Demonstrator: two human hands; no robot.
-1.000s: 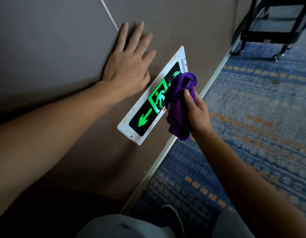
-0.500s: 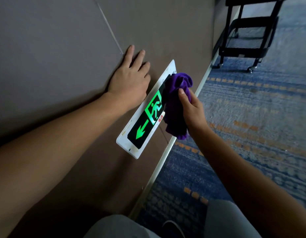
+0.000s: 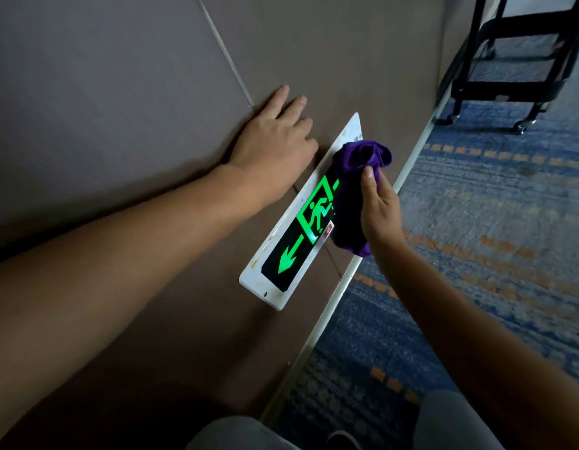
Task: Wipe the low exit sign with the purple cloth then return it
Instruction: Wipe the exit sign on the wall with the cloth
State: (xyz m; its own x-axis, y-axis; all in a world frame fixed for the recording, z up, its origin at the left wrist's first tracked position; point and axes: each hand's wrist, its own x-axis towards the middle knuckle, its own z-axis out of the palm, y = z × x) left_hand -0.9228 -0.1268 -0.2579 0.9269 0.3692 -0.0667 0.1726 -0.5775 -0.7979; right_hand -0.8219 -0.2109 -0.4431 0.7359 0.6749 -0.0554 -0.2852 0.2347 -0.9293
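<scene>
Bunching the purple cloth [image 3: 353, 203], the right hand [image 3: 379, 209] has its fingers closed round it and presses it on the far half of the exit sign [image 3: 281, 254], low on the wall. From there the sign's long axis runs near and left, toward the uncovered arrow. Nearby, the left hand [image 3: 272, 151] lies flat and empty against the wall [image 3: 119, 92] just beside the sign

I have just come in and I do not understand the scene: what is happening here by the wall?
A person is cleaning a lit exit sign mounted low on the wall. The right hand holds a bunched purple cloth against the sign's far half, covering it; the green arrow and running figure show uncovered. The left hand lies flat on the wall just above the sign. A black cart stands farther along on the carpet.
</scene>
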